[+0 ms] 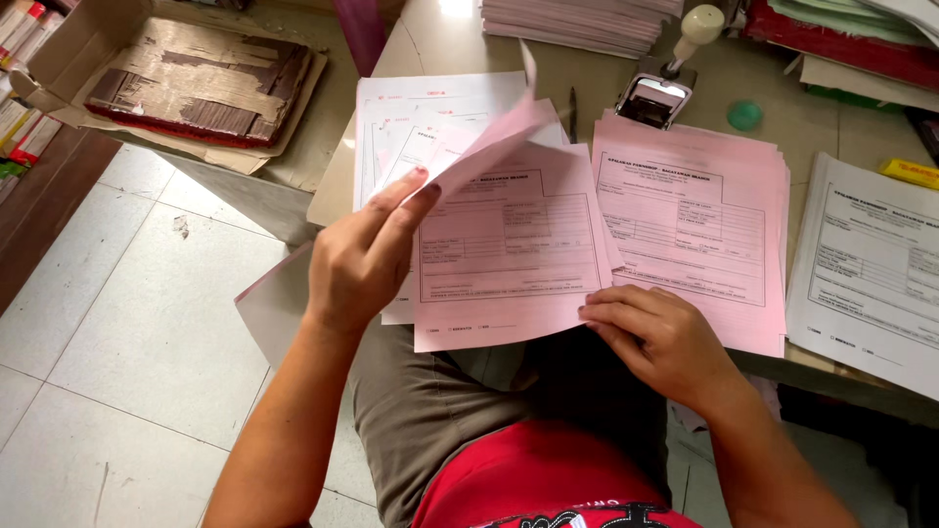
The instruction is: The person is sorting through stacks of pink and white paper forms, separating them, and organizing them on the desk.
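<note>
Seated at a tabletop (430,39), looking down at both hands over the lap. Left hand (367,259) raised, fingers pinched on a lifted pink sheet (494,137) that curls up and back from the bundle. Right hand (660,337) grasping the lower right corner of that bundle of pink forms (509,244), thumb on top, fingers below the edge. Bundle held at the near tabletop edge, partly over the lap, its white under-sheets (421,108) fanned out toward the upper left. Just to the right, a second stack of pink forms (694,225) lying flat on the tabletop, its near edge touching the right hand's knuckles. Further right, a white form stack (871,274), close beside the pink one. Behind the pink stack, a stamp (665,78) with a pale knob handle, standing tilted, and near it a small green round cap (744,115). A dark pen (573,112) lying between the white under-sheets and the stamp. At the far edge, a tall pile of pink paper (577,20). Off to the left, an open cardboard box (186,83) holding a worn brown book, above a tiled floor (127,342).
</note>
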